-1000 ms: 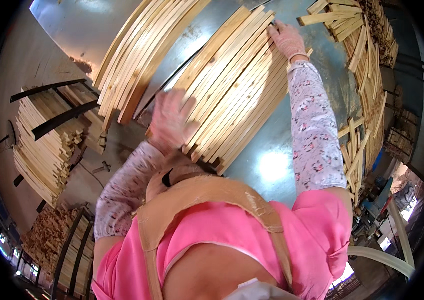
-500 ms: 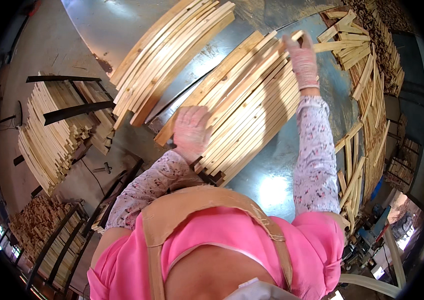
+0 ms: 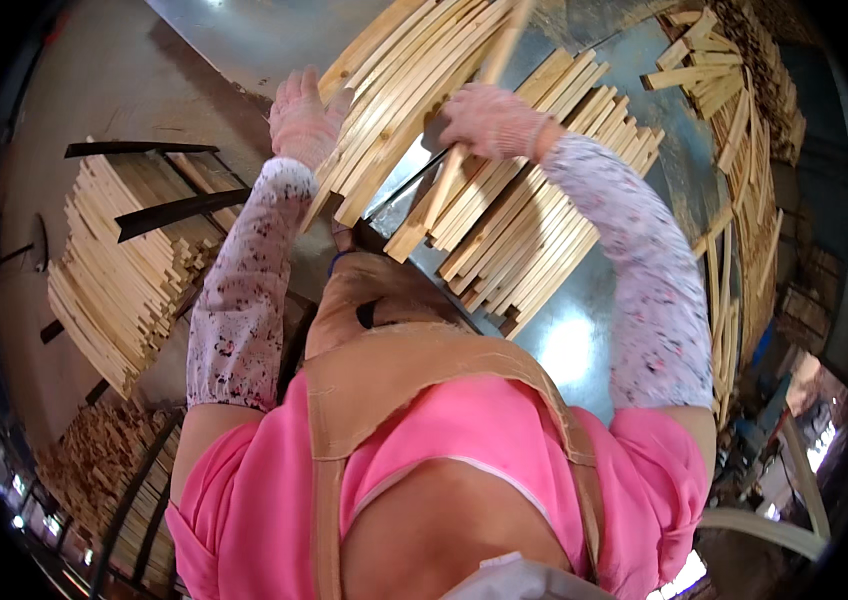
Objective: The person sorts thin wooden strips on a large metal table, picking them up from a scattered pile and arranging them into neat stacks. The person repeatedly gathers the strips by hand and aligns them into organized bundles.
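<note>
My right hand (image 3: 494, 122), in a pale pink knit glove, is closed around a narrow wooden slat (image 3: 447, 185). The slat stands aslant over the gap between two groups of slats, its far end blurred. Beneath and to the right lies a group of pale slats (image 3: 554, 215), side by side with uneven ends. To the left is a stack of curved slats (image 3: 414, 85). My left hand (image 3: 304, 120), gloved alike, is by that stack's left edge with fingers stretched out and nothing held; whether it touches the wood I cannot tell.
The slats rest on a shiny metal table (image 3: 569, 335). Loose wooden offcuts (image 3: 704, 75) lie heaped at the far right. On the left, a stack of slats (image 3: 119, 270) sits between dark metal bars (image 3: 184, 213), and a pile of wood pieces (image 3: 104, 450) lies nearer.
My right hand has swung left from the right group's far end, now carrying a slat. My left hand has left that group's near end and moved up and left to the curved stack.
</note>
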A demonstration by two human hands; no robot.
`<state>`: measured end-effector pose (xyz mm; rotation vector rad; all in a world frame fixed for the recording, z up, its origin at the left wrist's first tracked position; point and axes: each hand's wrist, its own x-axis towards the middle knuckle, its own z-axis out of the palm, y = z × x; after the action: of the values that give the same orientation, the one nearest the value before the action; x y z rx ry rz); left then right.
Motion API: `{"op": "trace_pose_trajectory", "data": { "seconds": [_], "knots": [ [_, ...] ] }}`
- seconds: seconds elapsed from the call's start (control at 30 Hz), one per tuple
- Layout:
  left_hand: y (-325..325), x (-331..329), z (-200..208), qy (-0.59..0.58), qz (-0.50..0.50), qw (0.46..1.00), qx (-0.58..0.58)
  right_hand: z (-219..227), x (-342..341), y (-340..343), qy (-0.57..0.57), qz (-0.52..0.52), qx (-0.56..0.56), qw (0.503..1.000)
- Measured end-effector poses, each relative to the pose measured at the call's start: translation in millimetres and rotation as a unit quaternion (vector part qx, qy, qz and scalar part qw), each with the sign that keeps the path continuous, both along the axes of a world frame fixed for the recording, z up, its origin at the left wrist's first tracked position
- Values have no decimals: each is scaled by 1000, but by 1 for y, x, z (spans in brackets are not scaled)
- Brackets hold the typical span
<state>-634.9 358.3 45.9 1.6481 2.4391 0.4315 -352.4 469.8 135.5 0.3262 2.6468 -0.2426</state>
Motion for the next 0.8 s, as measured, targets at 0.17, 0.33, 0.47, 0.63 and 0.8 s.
{"op": "trace_pose_trajectory", "data": {
  "seconds": [0.17, 0.33, 0.47, 0.63, 0.8],
  "knots": [
    [24, 4, 18, -182, 21, 972, -150, -44, -19, -32, 200, -65, 55, 976],
    [46, -19, -15, -414, -106, 889, -162, -60, -15, -73, 194, -623, 51, 756],
    [71, 0, 19, -195, -216, 940, -179, -134, 10, -53, 189, -754, -173, 604],
    [62, 2, 15, -149, -148, 971, -111, -57, -66, -42, 30, -690, -87, 718],
    [49, -1, 13, -424, -120, 891, -111, -93, -42, -57, 298, -674, -294, 609]
  ]
}}
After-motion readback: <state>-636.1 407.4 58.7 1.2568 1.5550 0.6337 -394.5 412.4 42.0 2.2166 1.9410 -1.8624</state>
